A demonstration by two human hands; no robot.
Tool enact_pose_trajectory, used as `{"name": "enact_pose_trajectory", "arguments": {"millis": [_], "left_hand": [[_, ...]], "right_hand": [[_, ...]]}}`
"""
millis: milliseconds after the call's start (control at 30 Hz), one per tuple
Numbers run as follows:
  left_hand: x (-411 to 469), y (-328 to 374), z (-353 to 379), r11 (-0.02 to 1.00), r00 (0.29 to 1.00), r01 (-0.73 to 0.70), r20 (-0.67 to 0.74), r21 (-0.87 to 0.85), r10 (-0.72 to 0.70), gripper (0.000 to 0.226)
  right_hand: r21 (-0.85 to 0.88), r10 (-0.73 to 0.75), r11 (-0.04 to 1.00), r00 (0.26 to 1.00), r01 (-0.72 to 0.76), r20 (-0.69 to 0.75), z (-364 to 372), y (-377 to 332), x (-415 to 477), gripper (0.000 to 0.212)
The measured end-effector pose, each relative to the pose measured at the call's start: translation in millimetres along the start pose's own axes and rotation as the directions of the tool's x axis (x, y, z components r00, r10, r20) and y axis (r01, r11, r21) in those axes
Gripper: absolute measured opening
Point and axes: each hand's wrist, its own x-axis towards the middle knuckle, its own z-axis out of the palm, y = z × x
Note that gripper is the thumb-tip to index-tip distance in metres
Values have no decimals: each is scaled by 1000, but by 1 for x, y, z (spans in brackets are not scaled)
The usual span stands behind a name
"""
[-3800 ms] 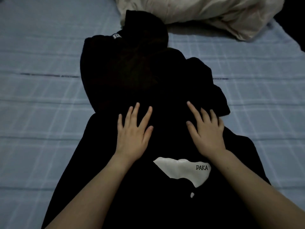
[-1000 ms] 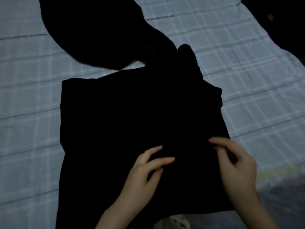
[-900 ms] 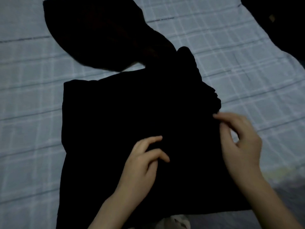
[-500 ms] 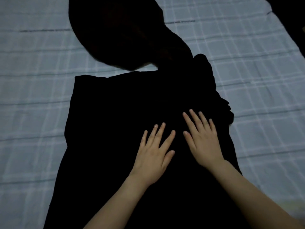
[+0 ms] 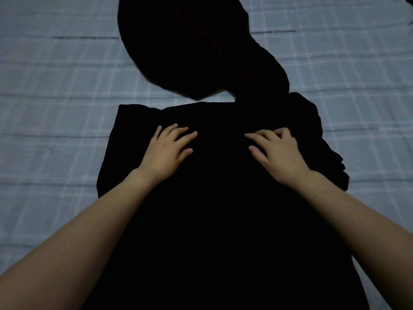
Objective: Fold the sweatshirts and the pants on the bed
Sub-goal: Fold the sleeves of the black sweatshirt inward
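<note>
Left hand (image 5: 169, 148) spread flat on black fabric sweatshirt (image 5: 219, 198); right hand (image 5: 277, 151) bent-fingered, grip unclear — bunched cloth (image 5: 330, 166) at sweatshirt's right edge could slip out.

A bedroom at home — a bed (image 5: 67, 153) with checked blue sheet.

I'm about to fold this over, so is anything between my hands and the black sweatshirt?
Nothing visible. The left hand lies flat on the sweatshirt, and the right hand touches it with bent fingers. Only the checked sheet lies around it.
</note>
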Motion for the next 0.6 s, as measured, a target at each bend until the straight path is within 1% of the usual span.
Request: {"name": "enact_pose_trajectory", "arguments": {"millis": [67, 133, 167, 200, 233, 267, 300, 333, 367, 400, 433, 467, 500, 533, 600], "left_hand": [[-4, -1, 5, 995, 996, -2, -94, -98, -8, 44], [-3, -1, 3, 993, 986, -31, -164, -112, 13, 38], [-1, -3, -1, 994, 980, -64, -192, -90, 45, 35], [3, -5, -6, 994, 970, -105, -226, -39, 94, 32], [8, -7, -12, 988, 950, -148, -272, 29, 151, 30], [14, -10, -19, 979, 926, -177, -318, 104, 201, 29], [21, -14, -24, 968, 909, -181, -346, 173, 231, 30], [28, -17, -29, 959, 911, -168, -336, 228, 239, 33], [35, -21, -31, 952, 929, -153, -291, 264, 230, 37], [40, -25, -30, 952, 952, -148, -222, 269, 211, 41], [44, -29, -27, 958, 969, -146, -159, 247, 188, 44], [46, -34, -22, 969, 979, -140, -118, 201, 166, 45], [46, -39, -18, 980, 983, -137, -103, 143, 152, 44], [45, -44, -15, 986, 982, -144, -115, 79, 153, 42], [39, -54, -10, 984, 971, -175, -173, -34, 167, 39]], "right_hand": [[176, 29, 984, 997, -16, -71, 5, 3, 0, 39], [369, 81, 929, 992, -40, -96, 0, 10, 5, 34], [378, 74, 926, 990, -24, -117, -5, 13, 9, 33], [301, 36, 953, 983, 20, -181, -10, 17, 13, 33], [158, -40, 984, 960, 87, -279, -16, 20, 19, 31], [-15, -148, 988, 916, 153, -373, -21, 21, 24, 30], [-181, -277, 959, 862, 219, -424, -27, 20, 32, 32], [-299, -389, 911, 834, 285, -391, -32, 20, 43, 34], [-343, -447, 874, 848, 345, -285, -36, 20, 54, 37], [-324, -446, 866, 882, 382, -152, -38, 20, 65, 40], [-269, -397, 886, 918, 378, -18, -38, 21, 73, 43], [-213, -341, 912, 937, 350, 77, -37, 23, 77, 44], [-182, -313, 925, 941, 332, 126, -35, 27, 78, 45], [-157, -320, 928, 939, 338, 128, -34, 31, 76, 44], [-99, -389, 914, 919, 394, 69, -35, 41, 67, 40]]}}
